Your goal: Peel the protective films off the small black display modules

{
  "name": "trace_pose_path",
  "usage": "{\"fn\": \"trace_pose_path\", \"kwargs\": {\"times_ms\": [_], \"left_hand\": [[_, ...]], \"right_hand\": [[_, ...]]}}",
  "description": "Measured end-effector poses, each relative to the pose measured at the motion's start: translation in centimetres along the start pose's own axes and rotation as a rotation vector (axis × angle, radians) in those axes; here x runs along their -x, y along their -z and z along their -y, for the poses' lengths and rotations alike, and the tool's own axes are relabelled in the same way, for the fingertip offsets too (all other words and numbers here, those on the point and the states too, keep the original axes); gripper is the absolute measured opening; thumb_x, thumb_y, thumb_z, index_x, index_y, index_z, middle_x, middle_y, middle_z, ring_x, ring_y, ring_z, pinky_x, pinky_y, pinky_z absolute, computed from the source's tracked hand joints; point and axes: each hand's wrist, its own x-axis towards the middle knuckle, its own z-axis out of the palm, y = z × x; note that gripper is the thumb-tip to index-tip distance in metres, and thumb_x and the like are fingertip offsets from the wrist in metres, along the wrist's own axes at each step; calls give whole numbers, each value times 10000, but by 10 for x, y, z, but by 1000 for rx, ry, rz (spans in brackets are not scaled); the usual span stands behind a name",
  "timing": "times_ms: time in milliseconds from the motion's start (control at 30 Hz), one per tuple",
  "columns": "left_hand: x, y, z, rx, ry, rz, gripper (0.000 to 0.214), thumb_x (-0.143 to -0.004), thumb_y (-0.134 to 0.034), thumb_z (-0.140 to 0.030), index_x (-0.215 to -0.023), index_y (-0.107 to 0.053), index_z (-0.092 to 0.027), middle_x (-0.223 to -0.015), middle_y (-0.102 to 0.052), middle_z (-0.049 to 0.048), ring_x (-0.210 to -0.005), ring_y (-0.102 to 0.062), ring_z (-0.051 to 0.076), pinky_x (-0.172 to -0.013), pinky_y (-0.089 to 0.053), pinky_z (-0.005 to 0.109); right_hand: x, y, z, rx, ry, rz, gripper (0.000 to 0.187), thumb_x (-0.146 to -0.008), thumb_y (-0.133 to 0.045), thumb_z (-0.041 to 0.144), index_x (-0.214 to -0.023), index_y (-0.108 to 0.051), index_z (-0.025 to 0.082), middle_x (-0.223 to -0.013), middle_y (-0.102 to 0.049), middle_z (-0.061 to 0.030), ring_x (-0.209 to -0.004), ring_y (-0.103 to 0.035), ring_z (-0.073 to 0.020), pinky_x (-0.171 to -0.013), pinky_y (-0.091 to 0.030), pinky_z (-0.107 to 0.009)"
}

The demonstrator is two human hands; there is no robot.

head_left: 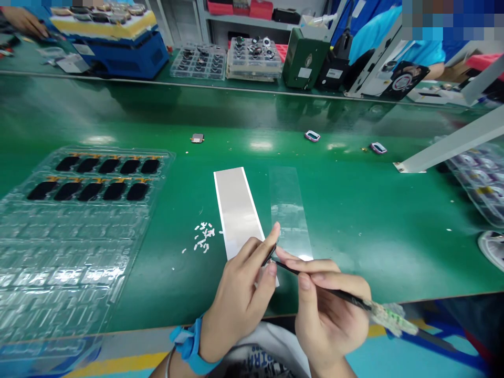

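My left hand (pixel 246 281) pinches a small dark part (pixel 270 254) between thumb and fingers. It is seen nearly edge-on, and the fingers cover much of it; it resembles the black screens in the tray. My right hand (pixel 331 307) is closed around slim black tweezers (pixel 346 298) with tape wrapped on their rear part. Their tip meets the dark part at my left fingertips. Under my left hand lies a white-edged grey strip sheet (pixel 238 205), partly hidden. A clear film strip (pixel 287 197) lies just right of it.
A clear tray (pixel 74 223) at left holds two rows of black screens (pixel 109 166). White scraps (pixel 203 237) lie beside the sheet. Small devices (pixel 312 136) sit farther back. At right are a white post (pixel 452 137) and another parts tray (pixel 482 178). Co-workers are beyond the back shelf.
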Motion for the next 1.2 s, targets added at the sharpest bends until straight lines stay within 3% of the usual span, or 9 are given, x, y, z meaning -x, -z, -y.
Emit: {"fn": "trace_pose_path", "kwargs": {"times_ms": [300, 700, 800, 867, 967, 1033, 1100, 1200], "left_hand": [[-1, -3, 5, -104, -27, -16, 563, -1009, -378, -150, -1533, -301, -343, -823, -488, -21, -656, -493, 124, -622, -441, 235], [-1, -3, 6, -111, 4, 8, 530, -1018, -368, -190, -1526, -317, -334, -864, -548, 0, -713, -557, 145, -646, -470, 262], [1, 3, -6, -139, 3, -11, 452, -1024, -362, -199, -1469, -388, -274, -914, -621, 22, -769, -609, 158, -688, -484, 274], [-3, 15, -24, -196, -8, -88, 320, -1022, -373, -201, -1323, -479, -231, -843, -643, 4, -691, -613, 146, -636, -469, 255], [-35, 46, -54, -333, -74, -259, 120, -1018, -404, -211, -1058, -518, -220, -681, -601, -54, -505, -540, 105, -502, -376, 216], [-77, 70, -60, -424, -118, -312, 117, -1021, -411, -226, -1049, -520, -196, -781, -659, -28, -591, -602, 104, -567, -405, 209], [-129, 89, -48, -566, -66, -227, 172, -1029, -417, -252, -1099, -549, -168, -897, -700, 18, -799, -663, 155, -701, -449, 243], [-200, 100, -7, -673, 87, -106, 220, -1028, -422, -229, -1117, -602, -138, -948, -713, 63, -899, -669, 201, -813, -491, 323]], "right_hand": [[0, 1, 1, -2, -15, 8, 310, -860, -497, -84, -1011, -547, 182, -934, -717, -59, -957, -739, -225, -812, -671, -407], [1, 0, -2, 4, 4, -13, 317, -852, -496, -97, -1013, -545, 172, -942, -716, -65, -930, -742, -227, -789, -678, -413], [-9, 6, -4, 41, 57, -79, 307, -849, -522, -86, -1021, -549, 168, -926, -714, -63, -861, -746, -223, -734, -688, -429], [-22, 16, -7, 111, 129, -142, 282, -833, -573, -69, -997, -559, 160, -891, -710, -53, -809, -745, -224, -716, -687, -452], [-45, 36, -14, 234, 204, -188, 251, -794, -667, -23, -943, -574, 157, -818, -674, -17, -768, -745, -232, -697, -681, -468], [-58, 49, -22, 282, 235, -156, 265, -767, -707, -3, -934, -577, 155, -799, -659, -5, -768, -750, -243, -689, -677, -460], [-64, 58, -31, 295, 265, -106, 285, -749, -723, -1, -933, -574, 156, -807, -670, -9, -770, -755, -251, -685, -677, -449], [-64, 65, -44, 281, 270, -25, 271, -760, -711, -3, -922, -570, 162, -813, -687, -11, -775, -761, -246, -690, -680, -424]]}}
